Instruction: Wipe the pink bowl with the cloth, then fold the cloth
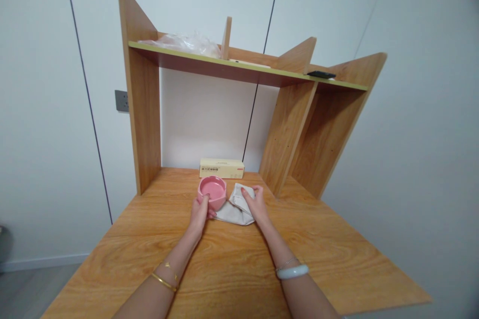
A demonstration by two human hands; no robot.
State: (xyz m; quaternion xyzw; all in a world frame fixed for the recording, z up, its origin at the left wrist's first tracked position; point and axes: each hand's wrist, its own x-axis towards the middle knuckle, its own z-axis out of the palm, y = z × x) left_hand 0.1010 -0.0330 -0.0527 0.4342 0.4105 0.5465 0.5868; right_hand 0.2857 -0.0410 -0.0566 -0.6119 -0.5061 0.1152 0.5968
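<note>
Pink dish over the counter, toward the back edge, just in front of a cream box that sits along that edge. Left hand holds the dish — thumb over the near rim, fingers closed around its side. Can't tell if the dish touches the counter.

Right hand has a grey cloth, fingers narrow, pinching a folded upper part; the rest sags left toward the dish's underside. Both things sit between the counter's left and right edges, well apart from each.

Gold bangle on left forearm, pale bangle on right. Wooden shelf above the back edge — clear plastic bag at its left end, flat black item near its right end.
</note>
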